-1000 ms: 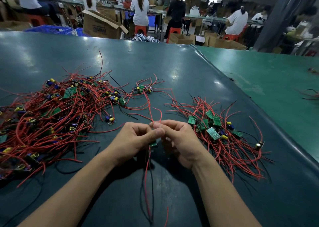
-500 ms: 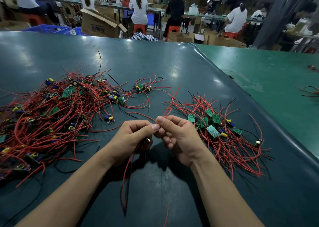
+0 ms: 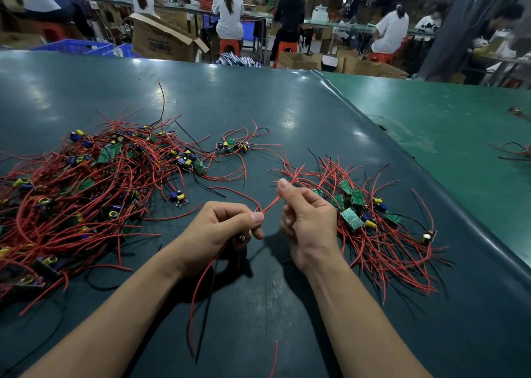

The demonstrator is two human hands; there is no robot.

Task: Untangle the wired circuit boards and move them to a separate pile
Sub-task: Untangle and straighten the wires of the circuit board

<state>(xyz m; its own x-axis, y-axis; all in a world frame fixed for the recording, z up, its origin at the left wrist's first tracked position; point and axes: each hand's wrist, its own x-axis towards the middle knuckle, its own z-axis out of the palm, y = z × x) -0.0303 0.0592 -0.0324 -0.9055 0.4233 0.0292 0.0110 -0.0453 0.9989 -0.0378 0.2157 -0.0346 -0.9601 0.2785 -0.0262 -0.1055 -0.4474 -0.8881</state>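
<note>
A big tangled pile of red-wired green circuit boards (image 3: pixel 80 188) covers the left of the dark green table (image 3: pixel 258 104). A smaller sorted pile (image 3: pixel 370 219) lies to the right. My left hand (image 3: pixel 221 231) grips one small board, mostly hidden in the fist, its red and black wires (image 3: pixel 201 306) dangling toward me. My right hand (image 3: pixel 307 216) pinches a red wire (image 3: pixel 271 205) of that board, stretched taut between the two hands. Both hands hover above the table between the piles.
Two boards with wires (image 3: pixel 232 146) lie apart behind the hands. A single loose board (image 3: pixel 178 198) sits left of my left hand. A raised seam (image 3: pixel 402 159) edges the lighter green table (image 3: pixel 459 136) at right. Seated workers and cardboard boxes (image 3: pixel 163 40) fill the background.
The hands have drawn apart. My right hand slid up along the red wire, pulling it straight, while the left kept the board. The dangling wires swung to the left.
</note>
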